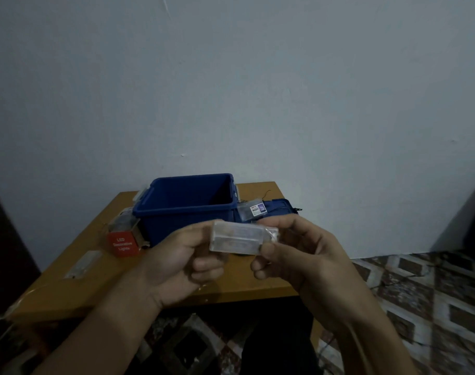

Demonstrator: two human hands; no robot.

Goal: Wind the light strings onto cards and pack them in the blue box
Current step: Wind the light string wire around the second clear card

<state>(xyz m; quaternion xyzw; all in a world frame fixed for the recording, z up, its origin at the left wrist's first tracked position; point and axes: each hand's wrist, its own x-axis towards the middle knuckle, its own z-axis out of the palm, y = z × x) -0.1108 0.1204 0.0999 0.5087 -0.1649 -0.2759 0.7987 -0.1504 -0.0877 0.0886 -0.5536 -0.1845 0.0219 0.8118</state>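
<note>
Pinching a clear plastic pack point(241, 236) at both ends: left hand point(182, 255) curled round the left end, right hand point(298, 255) clamped on the right. It's held over the table point(95, 280) edge, in front of the blue box point(187, 209). Box is open, nothing visible inside. The lid point(281, 208) is beside it w/ a second clear pack point(254, 209) on top. Left of box: red LED carton point(122, 243). No card or winding seen, so est. early stage, nearly all left.
</note>
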